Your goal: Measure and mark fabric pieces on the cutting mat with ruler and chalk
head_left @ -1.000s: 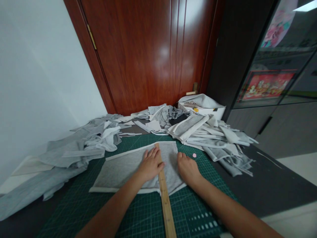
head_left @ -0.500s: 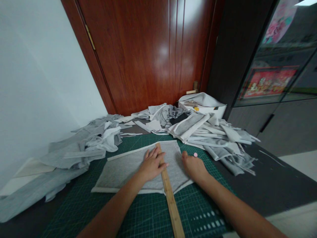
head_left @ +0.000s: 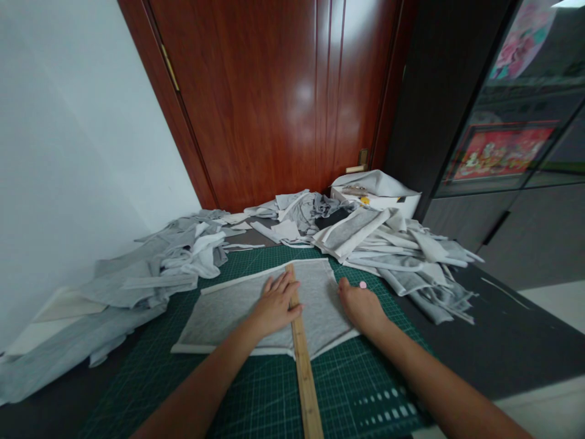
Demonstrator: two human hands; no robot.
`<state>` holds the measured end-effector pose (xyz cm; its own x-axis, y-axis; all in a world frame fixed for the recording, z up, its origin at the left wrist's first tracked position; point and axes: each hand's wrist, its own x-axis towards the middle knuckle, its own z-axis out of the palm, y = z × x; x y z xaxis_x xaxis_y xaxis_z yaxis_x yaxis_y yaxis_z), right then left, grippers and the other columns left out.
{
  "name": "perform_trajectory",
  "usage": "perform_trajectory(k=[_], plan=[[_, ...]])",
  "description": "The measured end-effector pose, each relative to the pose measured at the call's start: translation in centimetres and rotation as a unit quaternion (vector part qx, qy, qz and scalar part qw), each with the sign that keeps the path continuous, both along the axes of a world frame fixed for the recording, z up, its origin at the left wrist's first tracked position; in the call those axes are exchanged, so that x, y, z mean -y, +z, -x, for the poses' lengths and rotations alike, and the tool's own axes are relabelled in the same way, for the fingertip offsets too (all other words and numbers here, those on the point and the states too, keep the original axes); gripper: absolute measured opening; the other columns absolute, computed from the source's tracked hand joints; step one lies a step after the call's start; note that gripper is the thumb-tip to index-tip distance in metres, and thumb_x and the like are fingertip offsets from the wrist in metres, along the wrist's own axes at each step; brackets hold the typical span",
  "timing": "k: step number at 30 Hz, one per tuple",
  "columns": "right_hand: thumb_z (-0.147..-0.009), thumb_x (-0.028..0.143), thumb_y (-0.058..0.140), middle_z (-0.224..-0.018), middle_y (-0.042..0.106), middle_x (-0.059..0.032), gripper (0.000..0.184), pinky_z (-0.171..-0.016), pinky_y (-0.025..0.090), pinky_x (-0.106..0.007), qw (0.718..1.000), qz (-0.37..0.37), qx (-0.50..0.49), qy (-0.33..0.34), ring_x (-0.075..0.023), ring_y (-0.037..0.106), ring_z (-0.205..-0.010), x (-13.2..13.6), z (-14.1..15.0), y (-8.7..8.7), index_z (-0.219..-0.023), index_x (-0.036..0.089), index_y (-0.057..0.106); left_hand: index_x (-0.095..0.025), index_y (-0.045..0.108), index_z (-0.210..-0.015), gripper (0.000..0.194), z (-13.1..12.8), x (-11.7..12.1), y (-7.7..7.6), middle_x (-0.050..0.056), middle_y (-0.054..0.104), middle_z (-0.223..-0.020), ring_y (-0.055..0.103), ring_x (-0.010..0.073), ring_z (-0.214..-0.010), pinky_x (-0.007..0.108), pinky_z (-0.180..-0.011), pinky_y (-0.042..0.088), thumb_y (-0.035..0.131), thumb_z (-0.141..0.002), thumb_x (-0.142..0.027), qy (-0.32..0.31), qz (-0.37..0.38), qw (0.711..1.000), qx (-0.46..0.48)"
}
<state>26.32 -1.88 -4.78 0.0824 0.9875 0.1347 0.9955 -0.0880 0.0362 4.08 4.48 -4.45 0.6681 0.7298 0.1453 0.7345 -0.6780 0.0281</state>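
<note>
A piece of grey fabric with white edges [head_left: 228, 323] lies flat on a green cutting mat [head_left: 256, 396]. Across it, running toward me, is a wooden ruler [head_left: 304, 366]. My left hand [head_left: 274, 305] rests on the ruler and fabric with its fingers spread, pressing from above. By the right edge of the fabric is my right hand [head_left: 363, 308], its fingers closed around a thin item of which only a round pink end [head_left: 362, 285] shows. The rest of that item is hidden by the hand.
Grey and white fabric pieces [head_left: 150, 262] are heaped on the left against the wall. Another pile of fabric [head_left: 402, 250] lies at the right, before a white box [head_left: 397, 204]. Scraps [head_left: 297, 213] lie at the back by a wooden door [head_left: 256, 110].
The near end of the ruler has swung left, and my left hand has shifted slightly left with it. My right hand stays by the fabric's right edge, still closed.
</note>
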Motion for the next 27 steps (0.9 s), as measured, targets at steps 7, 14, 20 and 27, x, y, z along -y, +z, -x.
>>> perform_trajectory(k=[7, 14, 20, 27], plan=[[-0.099, 0.022, 0.030, -0.080, 0.070, -0.0137, 0.024, -0.065, 0.050, -0.028, 1.000, 0.009, -0.005, 0.005, -0.0228, 0.071, -0.077, 0.0, -0.4, 0.0, -0.107, 0.013, 0.050, -0.020, 0.046, -0.134, 0.052, 1.2, 0.3, -0.4, 0.012, 0.036, -0.149, 0.025, 0.0247, -0.141, 0.049, -0.115, 0.015, 0.049, -0.089, -0.046, 0.005, -0.008, 1.000, 0.005], [-0.099, 0.023, 0.030, -0.079, 0.070, -0.0133, 0.023, -0.064, 0.050, -0.028, 1.000, 0.009, 0.001, -0.001, -0.0233, 0.071, -0.077, -0.1, -0.6, 0.0, -0.106, 0.014, 0.050, -0.021, 0.046, -0.134, 0.051, 2.6, 0.4, -0.3, 0.012, 0.034, -0.151, 0.026, 0.0244, -0.141, 0.050, -0.114, 0.017, 0.052, -0.087, -0.042, 0.015, -0.002, 1.000, 0.009], [-0.099, 0.023, 0.032, -0.078, 0.070, -0.0120, 0.022, -0.063, 0.050, -0.028, 1.000, 0.001, 0.016, 0.015, -0.0239, 0.070, -0.078, -0.1, -0.9, 0.0, -0.106, 0.014, 0.051, -0.020, 0.046, -0.134, 0.050, 4.5, 0.4, 0.0, 0.013, 0.035, -0.150, 0.025, 0.0242, -0.141, 0.052, -0.114, 0.017, 0.053, -0.087, -0.036, 0.025, 0.005, 1.000, -0.004], [-0.099, 0.024, 0.032, -0.081, 0.069, -0.0140, 0.025, -0.061, 0.052, -0.031, 1.000, 0.012, 0.021, 0.014, -0.0270, 0.070, -0.080, -0.1, -1.2, 0.3, -0.109, 0.014, 0.052, -0.021, 0.046, -0.134, 0.050, 6.2, 0.2, 0.0, 0.011, 0.036, -0.150, 0.026, 0.0241, -0.141, 0.051, -0.114, 0.018, 0.052, -0.086, -0.034, 0.043, 0.008, 0.999, 0.000]])
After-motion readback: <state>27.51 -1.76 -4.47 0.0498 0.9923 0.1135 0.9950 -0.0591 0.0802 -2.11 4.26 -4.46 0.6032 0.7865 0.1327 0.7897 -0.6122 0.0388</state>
